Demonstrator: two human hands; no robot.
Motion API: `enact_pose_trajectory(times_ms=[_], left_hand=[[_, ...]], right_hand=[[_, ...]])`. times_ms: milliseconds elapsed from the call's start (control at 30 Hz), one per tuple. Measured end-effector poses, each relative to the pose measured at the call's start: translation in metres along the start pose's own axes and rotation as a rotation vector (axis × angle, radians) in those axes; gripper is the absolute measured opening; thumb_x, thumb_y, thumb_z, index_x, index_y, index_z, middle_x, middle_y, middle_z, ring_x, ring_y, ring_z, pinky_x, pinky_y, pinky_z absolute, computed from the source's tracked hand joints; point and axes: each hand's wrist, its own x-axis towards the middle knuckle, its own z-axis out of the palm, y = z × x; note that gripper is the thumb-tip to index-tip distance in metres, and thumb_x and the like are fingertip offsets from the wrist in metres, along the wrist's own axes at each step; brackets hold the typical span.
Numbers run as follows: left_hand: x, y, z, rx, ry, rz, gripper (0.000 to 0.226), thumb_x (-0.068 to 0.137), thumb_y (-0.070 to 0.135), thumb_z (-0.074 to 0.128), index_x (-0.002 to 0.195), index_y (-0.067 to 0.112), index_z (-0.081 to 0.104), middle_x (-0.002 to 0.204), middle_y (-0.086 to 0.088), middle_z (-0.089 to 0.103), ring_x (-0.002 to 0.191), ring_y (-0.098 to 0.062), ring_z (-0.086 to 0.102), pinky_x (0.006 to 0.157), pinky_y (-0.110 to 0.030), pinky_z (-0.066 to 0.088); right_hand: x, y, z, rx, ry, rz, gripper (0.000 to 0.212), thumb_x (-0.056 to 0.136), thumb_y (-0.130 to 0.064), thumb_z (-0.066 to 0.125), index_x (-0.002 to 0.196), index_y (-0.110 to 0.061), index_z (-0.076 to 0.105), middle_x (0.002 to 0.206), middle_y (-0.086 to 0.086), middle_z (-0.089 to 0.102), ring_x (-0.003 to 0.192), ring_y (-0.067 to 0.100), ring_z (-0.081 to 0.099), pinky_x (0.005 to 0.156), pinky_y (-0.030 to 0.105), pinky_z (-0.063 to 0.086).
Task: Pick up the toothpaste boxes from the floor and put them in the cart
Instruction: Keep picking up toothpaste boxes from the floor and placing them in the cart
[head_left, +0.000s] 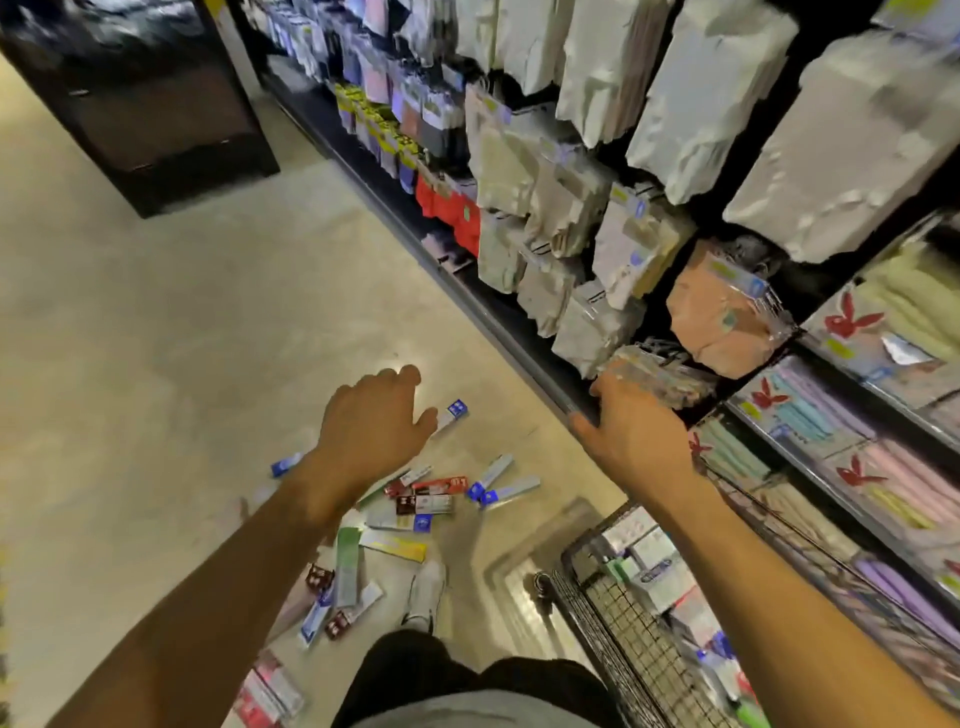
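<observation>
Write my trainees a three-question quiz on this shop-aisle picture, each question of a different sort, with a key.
1. True or false: the left hand already holds one of the toothpaste boxes.
2. Where does the wire cart stand? A) on the person's left; B) on the person's right, beside the shelves; C) in the middle of the aisle, over the boxes.
3. Fill in: the scattered boxes lie on the ____.

Key
1. False: the hand is open above them and holds nothing.
2. B.
3. floor.
</observation>
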Motion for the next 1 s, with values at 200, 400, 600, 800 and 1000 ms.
enact_pose_trajectory(times_ms=[200,400,600,800,1000], left_hand=[[0.077,-0.064,0.048,0.078,-0.056,0.030,0.045,0.090,0.050,0.054,0.120,0.017,0.060,0.092,-0.006,0.066,0.079,-0.030,0.063,0.068,-0.039,0.052],[0.160,-0.110,0.172,0.062,-0.222,0.111,0.051,0.084,0.056,0.053,0.121,0.021,0.056,0.096,-0.004,0.063,0.085,-0.030,0.061,0.068,-0.037,0.048],[0.210,-0.156,0.365,0.061,-0.310,0.106,0.055,0.083,0.053,0.063,0.128,0.020,0.056,0.104,-0.007,0.063,0.090,-0.032,0.064,0.065,-0.038,0.046],[0.228,-0.201,0.579,0.017,-0.341,0.011,0.055,0.084,0.047,0.066,0.131,0.022,0.053,0.120,-0.008,0.060,0.105,-0.035,0.060,0.075,-0.043,0.048],[0.219,-0.222,0.763,-0.003,-0.482,0.040,0.049,0.077,0.036,0.071,0.119,0.016,0.056,0.108,-0.010,0.060,0.101,-0.036,0.059,0.073,-0.045,0.051]], right_hand=[[0.064,-0.044,0.068,0.128,-0.061,0.170,0.052,0.095,-0.056,0.056,0.128,-0.016,0.054,0.121,0.008,0.063,0.106,0.033,0.062,0.083,0.047,0.053],[0.145,-0.051,0.208,0.262,-0.117,0.332,0.049,0.096,-0.059,0.055,0.127,-0.022,0.052,0.119,0.002,0.065,0.106,0.027,0.062,0.084,0.041,0.052],[0.210,-0.034,0.413,0.356,-0.175,0.456,0.047,0.093,-0.055,0.059,0.126,-0.023,0.050,0.120,0.004,0.062,0.107,0.028,0.060,0.083,0.043,0.052],[0.248,0.000,0.623,0.365,-0.157,0.525,0.052,0.093,-0.050,0.063,0.130,-0.016,0.047,0.123,0.006,0.063,0.110,0.030,0.060,0.086,0.045,0.052],[0.253,0.044,0.799,0.345,-0.207,0.598,0.057,0.093,-0.048,0.063,0.133,-0.013,0.042,0.123,0.008,0.062,0.114,0.031,0.059,0.080,0.036,0.043]])
